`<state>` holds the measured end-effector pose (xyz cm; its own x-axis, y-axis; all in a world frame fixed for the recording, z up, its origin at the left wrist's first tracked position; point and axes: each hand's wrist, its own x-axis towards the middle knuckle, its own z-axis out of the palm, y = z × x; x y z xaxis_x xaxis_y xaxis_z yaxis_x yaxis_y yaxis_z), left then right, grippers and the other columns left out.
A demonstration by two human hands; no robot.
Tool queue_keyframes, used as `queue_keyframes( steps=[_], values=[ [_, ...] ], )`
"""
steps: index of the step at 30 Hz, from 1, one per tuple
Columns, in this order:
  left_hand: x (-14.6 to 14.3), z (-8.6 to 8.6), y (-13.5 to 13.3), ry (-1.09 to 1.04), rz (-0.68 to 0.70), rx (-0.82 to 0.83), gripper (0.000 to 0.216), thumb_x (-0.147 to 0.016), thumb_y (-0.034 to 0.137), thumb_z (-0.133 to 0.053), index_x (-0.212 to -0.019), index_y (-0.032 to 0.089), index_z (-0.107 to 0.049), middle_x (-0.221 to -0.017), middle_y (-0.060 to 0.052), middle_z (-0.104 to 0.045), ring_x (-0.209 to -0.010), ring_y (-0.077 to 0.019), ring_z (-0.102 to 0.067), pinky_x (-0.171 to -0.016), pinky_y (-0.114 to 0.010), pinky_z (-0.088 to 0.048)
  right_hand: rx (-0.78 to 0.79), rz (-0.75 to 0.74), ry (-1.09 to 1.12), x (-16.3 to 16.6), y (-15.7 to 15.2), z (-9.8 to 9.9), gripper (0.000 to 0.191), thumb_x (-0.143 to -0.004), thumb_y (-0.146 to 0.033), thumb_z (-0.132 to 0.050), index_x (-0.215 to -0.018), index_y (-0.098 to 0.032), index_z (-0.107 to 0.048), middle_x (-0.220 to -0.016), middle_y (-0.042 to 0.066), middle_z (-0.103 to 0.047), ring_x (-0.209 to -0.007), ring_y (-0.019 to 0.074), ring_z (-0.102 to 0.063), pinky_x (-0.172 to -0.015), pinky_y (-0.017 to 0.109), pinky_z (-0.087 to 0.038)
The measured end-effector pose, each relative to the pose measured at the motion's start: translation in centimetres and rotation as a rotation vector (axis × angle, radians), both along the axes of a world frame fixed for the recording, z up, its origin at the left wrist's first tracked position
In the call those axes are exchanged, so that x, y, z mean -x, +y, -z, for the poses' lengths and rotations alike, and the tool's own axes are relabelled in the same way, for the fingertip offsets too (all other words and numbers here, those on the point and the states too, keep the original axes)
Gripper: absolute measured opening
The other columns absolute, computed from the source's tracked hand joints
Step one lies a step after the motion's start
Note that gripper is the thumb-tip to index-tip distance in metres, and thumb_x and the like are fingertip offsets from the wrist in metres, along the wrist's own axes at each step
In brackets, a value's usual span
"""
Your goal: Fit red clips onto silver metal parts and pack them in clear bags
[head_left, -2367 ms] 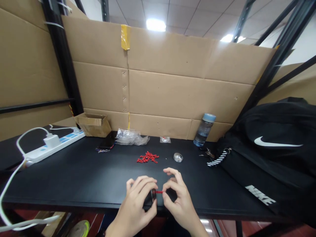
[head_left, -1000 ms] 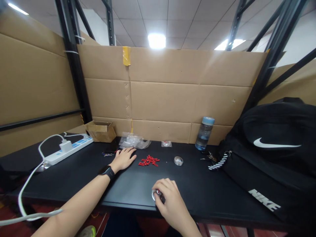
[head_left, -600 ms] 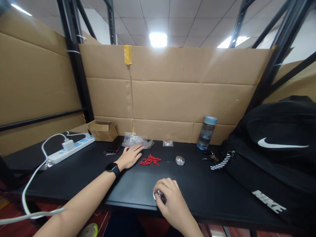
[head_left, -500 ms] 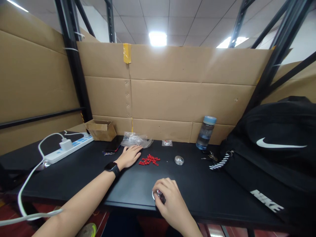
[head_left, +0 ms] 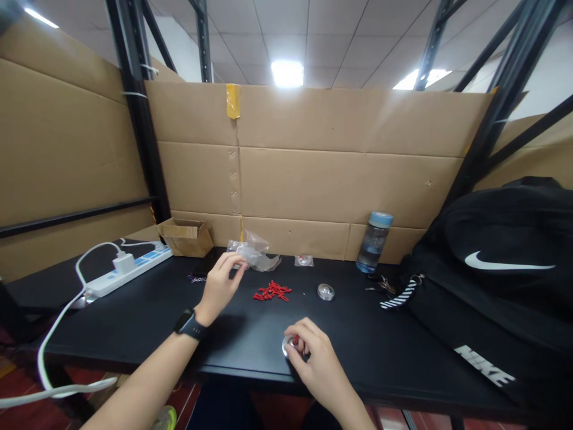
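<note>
My left hand point(head_left: 222, 279), a black watch on its wrist, is raised over the black table point(head_left: 134, 316) with thumb and fingers pinched on the edge of a clear plastic bag point(head_left: 256, 253), lifting it. Just right of that hand lies a pile of small red pieces point(head_left: 272, 292). My right hand point(head_left: 310, 353) rests near the table's front edge, its fingers curled round a small round silver part with a red piece point(head_left: 290, 343). A second small round silver part point(head_left: 325, 291) lies beyond it.
A white power strip point(head_left: 129, 267) with cable and a small cardboard box point(head_left: 185, 236) sit at the left. A tiny clear packet point(head_left: 304, 260), a water bottle point(head_left: 373, 240), keys point(head_left: 380, 284) and a black backpack point(head_left: 501, 280) stand to the right. Cardboard walls close the back.
My left hand left the silver part, reached to the far left, lay flat by the bag, then rose and pinched the bag. My right hand stayed on the silver part.
</note>
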<state>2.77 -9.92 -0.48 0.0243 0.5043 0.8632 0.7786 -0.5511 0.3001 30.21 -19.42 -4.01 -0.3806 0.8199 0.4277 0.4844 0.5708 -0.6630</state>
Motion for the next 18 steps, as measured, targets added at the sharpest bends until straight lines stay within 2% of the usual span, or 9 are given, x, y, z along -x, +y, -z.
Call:
queue_keyframes(
  steps=[3, 5, 8, 13, 18],
  values=[
    [-1.0, 1.2, -3.2, -0.057, -0.003, -0.066, 0.016, -0.096, 0.024, -0.053, -0.109, 0.019, -0.060, -0.103, -0.006, -0.069, -0.094, -0.0179, -0.066, -0.088, -0.031, -0.052, -0.022, 0.017, -0.029, -0.2, -0.3, -0.4, 0.019, -0.087, -0.012, -0.057, -0.100, -0.024, -0.064, -0.097, 0.003, -0.059, -0.087, 0.0178, -0.060, -0.083, 0.028, -0.049],
    [-1.8, 2.4, -5.1, 0.076, 0.066, 0.002, 0.021, -0.095, 0.019, -0.051, -0.113, 0.022, -0.062, -0.109, -0.007, -0.070, -0.101, -0.0194, -0.066, -0.093, -0.034, -0.050, -0.021, 0.014, -0.060, -0.3, -0.4, -0.6, 0.020, -0.087, -0.011, -0.057, -0.100, -0.024, -0.064, -0.099, 0.004, -0.060, -0.095, 0.0198, -0.060, -0.089, 0.031, -0.048],
    [-3.2, 3.5, -7.3, 0.209, 0.133, 0.132, 0.031, -0.097, 0.016, -0.045, -0.122, 0.022, -0.062, -0.118, -0.009, -0.068, -0.110, -0.0210, -0.063, -0.097, -0.037, -0.049, -0.015, 0.012, -0.087, -0.3, -0.5, -0.7, 0.019, -0.087, -0.010, -0.056, -0.097, -0.024, -0.064, -0.097, 0.003, -0.060, -0.094, 0.0198, -0.059, -0.093, 0.033, -0.047],
    [-5.2, 3.0, -10.2, 0.508, 0.301, 0.376, 0.044, -0.098, 0.026, -0.049, -0.142, 0.030, -0.049, -0.144, -0.007, -0.054, -0.132, -0.0240, -0.050, -0.106, -0.041, -0.043, -0.051, 0.018, -0.076, -0.3, -0.2, -0.5, 0.016, -0.086, -0.010, -0.057, -0.093, -0.022, -0.065, -0.095, 0.004, -0.061, -0.090, 0.0194, -0.060, -0.087, 0.032, -0.049],
    [-6.1, 2.5, -11.2, 0.544, 0.394, 0.459, 0.050, -0.097, 0.028, -0.052, -0.146, 0.032, -0.043, -0.138, -0.005, -0.060, -0.130, -0.0227, -0.052, -0.105, -0.039, -0.042, -0.063, 0.013, -0.053, -0.4, -0.1, -0.2, 0.017, -0.087, -0.009, -0.056, -0.090, -0.022, -0.065, -0.095, 0.004, -0.062, -0.089, 0.0191, -0.060, -0.084, 0.031, -0.049]
  ],
)
